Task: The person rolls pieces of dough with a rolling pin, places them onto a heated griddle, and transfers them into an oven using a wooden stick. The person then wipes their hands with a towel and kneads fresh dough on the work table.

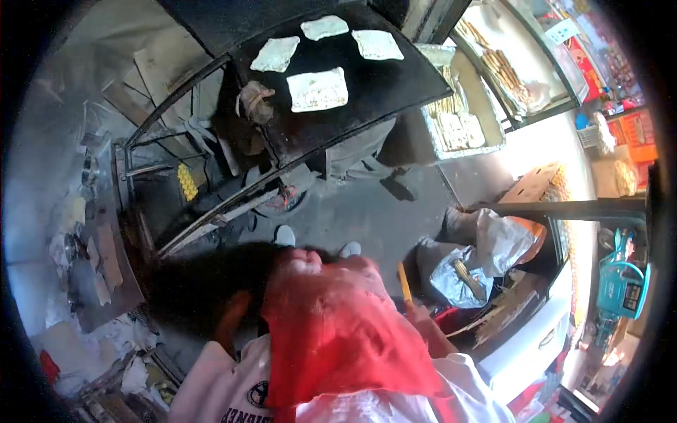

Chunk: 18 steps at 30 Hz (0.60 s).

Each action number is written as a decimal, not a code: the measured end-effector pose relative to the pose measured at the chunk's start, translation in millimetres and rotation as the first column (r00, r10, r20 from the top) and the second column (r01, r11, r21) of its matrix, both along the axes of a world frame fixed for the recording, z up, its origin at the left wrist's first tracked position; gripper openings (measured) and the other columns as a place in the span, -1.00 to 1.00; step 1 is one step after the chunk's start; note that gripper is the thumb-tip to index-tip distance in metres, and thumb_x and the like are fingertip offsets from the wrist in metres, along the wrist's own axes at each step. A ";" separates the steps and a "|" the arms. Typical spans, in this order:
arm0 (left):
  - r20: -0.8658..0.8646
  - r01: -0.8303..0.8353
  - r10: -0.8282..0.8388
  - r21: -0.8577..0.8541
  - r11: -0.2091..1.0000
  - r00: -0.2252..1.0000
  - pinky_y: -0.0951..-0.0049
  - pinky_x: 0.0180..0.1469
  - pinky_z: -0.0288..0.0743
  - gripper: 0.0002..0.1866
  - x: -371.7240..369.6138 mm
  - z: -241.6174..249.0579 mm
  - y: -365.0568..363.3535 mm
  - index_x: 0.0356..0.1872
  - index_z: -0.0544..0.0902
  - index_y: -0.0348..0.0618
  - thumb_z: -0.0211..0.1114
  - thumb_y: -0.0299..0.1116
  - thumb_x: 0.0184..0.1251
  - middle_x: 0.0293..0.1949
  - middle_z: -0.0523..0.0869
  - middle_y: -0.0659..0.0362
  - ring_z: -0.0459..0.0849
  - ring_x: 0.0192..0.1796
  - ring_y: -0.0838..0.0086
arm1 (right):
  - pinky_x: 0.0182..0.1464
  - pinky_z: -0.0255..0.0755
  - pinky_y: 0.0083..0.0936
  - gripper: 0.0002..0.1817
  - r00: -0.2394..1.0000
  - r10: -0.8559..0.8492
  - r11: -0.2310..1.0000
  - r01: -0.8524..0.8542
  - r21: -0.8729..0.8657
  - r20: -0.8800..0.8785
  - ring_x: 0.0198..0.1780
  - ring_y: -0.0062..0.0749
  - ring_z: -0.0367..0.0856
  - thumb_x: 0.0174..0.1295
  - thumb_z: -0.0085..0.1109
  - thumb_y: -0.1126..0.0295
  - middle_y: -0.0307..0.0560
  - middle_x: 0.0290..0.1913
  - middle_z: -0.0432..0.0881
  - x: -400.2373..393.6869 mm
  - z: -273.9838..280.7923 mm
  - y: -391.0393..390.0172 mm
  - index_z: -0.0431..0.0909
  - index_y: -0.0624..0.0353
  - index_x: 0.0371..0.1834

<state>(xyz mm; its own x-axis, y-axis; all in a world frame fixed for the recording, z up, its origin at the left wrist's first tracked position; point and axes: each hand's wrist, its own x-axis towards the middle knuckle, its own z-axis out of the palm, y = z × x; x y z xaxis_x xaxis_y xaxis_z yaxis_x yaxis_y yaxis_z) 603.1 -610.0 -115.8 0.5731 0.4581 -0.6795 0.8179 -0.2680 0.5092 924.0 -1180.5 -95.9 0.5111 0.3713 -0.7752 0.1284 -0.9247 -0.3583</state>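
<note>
My right hand (419, 314), low at my right side, is closed around a yellow stick-like handle (404, 282); what it belongs to is not clear. My left hand (236, 304) hangs low at my left side in deep shadow, its fingers too dark to make out. Ahead of me, several pale flat pieces of dough (318, 90) lie spaced apart on a dark flat griddle (367, 116). A crumpled brown cloth (255, 103) rests at the griddle's left edge. Neither hand touches the dough or the griddle.
Right of the griddle stands a foil-lined tray (469, 150) with baked flatbreads (457, 120). A glass-sided case (543, 42) holds browned sticks. White sacks (451, 271) sit on the floor to my right. A metal frame (204, 229) stands left; a teal basket (623, 289) is far right.
</note>
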 end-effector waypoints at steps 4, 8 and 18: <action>0.343 0.028 -0.008 -0.053 0.998 0.939 0.34 0.10 0.55 -0.59 195.0 24.6 16.8 0.17 0.63 -0.18 0.30 -0.18 0.41 0.01 0.75 0.11 0.69 0.00 0.40 | -0.55 0.37 -0.30 -0.73 0.572 -0.766 0.610 0.791 -0.053 -0.293 -0.59 -0.22 0.55 0.39 0.14 0.17 -0.02 -0.58 0.55 84.2 41.9 114.8 0.60 0.15 -0.14; 0.266 -0.091 0.240 -0.471 0.877 0.934 0.40 0.06 0.54 -0.55 309.6 154.7 61.5 0.33 0.47 -0.07 0.17 -0.14 0.54 0.17 0.68 0.10 0.70 0.08 0.41 | -0.63 0.23 -0.46 -0.72 0.584 -0.752 0.544 0.812 0.212 -0.304 -0.66 -0.53 0.37 0.38 0.20 0.13 -0.37 -0.63 0.35 114.5 50.3 164.6 0.53 0.12 -0.29; 0.565 0.255 -0.419 0.348 0.902 0.711 0.23 0.02 0.57 -0.59 488.4 121.3 248.4 0.25 0.53 -0.14 0.22 -0.23 0.47 0.06 0.69 0.08 0.71 0.00 0.17 | -0.63 0.17 -0.43 -0.52 0.574 -0.814 0.571 0.819 0.055 -0.090 -0.62 -0.61 0.37 0.33 0.26 -0.07 -0.34 -0.63 0.43 -43.1 7.9 209.5 0.51 0.08 -0.57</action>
